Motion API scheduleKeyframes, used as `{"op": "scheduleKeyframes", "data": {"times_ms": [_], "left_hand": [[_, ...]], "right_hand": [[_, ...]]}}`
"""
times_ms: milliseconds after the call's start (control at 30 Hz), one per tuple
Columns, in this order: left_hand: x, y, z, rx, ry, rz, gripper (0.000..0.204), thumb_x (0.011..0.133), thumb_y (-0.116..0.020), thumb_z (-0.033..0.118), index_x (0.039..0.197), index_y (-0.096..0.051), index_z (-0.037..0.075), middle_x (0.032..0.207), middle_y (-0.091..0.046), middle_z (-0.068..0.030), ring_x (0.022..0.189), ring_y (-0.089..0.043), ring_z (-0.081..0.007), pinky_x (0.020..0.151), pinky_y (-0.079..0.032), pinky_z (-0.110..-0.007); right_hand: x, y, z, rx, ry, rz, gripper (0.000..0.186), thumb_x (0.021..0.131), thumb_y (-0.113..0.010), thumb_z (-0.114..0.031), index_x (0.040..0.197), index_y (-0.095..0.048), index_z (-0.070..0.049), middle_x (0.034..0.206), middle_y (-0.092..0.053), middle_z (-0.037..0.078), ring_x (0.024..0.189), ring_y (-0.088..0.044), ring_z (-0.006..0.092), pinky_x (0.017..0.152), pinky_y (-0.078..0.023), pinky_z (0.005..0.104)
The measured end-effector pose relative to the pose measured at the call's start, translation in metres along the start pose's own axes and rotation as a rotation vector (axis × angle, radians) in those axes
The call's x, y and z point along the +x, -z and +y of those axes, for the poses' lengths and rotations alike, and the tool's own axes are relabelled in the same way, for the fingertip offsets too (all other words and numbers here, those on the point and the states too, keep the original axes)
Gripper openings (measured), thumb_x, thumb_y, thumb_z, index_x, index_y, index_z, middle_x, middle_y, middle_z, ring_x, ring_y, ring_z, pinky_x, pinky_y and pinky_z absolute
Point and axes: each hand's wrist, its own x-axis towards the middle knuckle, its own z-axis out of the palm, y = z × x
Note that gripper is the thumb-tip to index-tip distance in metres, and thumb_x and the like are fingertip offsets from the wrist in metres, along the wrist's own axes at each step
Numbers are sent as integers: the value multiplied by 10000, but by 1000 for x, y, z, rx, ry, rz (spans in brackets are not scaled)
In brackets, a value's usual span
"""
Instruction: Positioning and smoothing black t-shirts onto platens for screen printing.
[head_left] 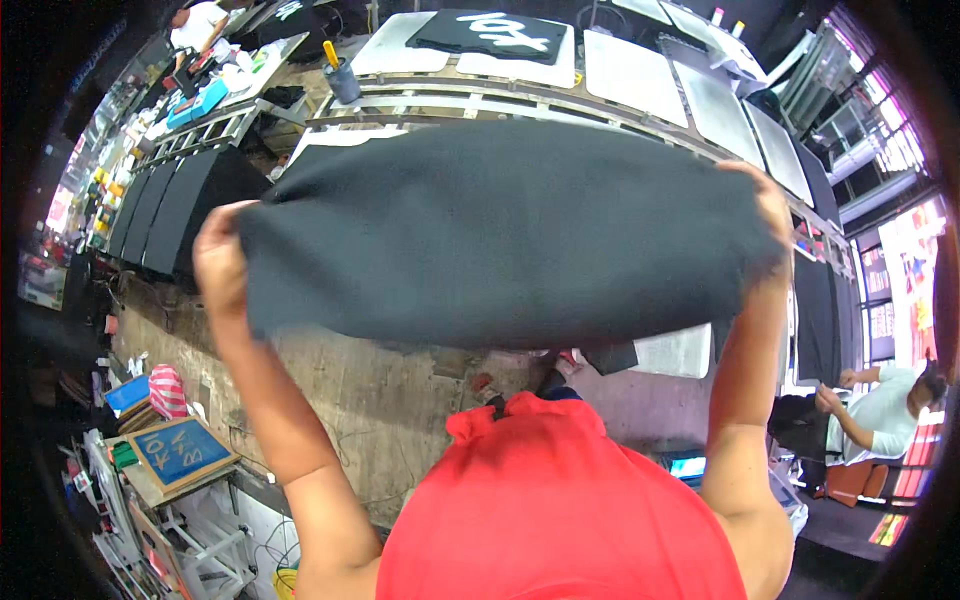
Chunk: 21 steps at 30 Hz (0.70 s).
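A wide piece of black cloth [500, 235] is stretched out in front of me above the floor, its lower edge bulging and slightly blurred. My left hand [222, 255] grips its left end, the fingers curled over the edge. At the opposite end my right hand [768, 215] holds the cloth, its fingers partly hidden behind the fabric. Both arms are raised and reach forward. Beyond the cloth, a black piece with white lettering [480, 35] lies flat on a pale board.
A row of pale flat boards [635, 75] runs along a metal rail at the far side. A grey pot [343, 85] with a yellow handle stands by it. A blue framed screen [185, 450] lies lower left. People work at far left [198, 28] and right [880, 415].
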Motion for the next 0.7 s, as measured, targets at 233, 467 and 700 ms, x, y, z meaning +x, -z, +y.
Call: {"op": "scheduleKeyframes", "data": {"times_ms": [233, 467, 700], "left_hand": [[-85, -42, -79, -215, 842, -83, 246, 931, -641, 281, 749, -592, 123, 597, -523, 47, 507, -447, -36, 490, -343, -188], [-104, -26, -53, -439, 778, 12, 186, 931, -654, 239, 814, -600, 106, 712, -566, 42, 596, -520, -46, 554, -412, -209], [-47, 27, 26, -375, 286, 17, 220, 919, -641, 104, 1129, -599, 55, 984, -640, -12, 904, -613, -119, 782, -501, -257]], "right_hand": [[-46, 10, 113, 174, -765, -24, 314, 897, -675, -319, 728, -550, -86, 560, -540, 26, 431, -503, 111, 414, -419, 238], [-68, 18, 79, 298, -609, -35, 252, 944, -616, -279, 833, -581, -56, 666, -617, 48, 538, -588, 115, 508, -465, 214], [16, 66, 25, 263, -167, -47, 164, 944, -611, -212, 973, -647, -54, 892, -645, 31, 782, -574, 102, 682, -449, 230]]}}
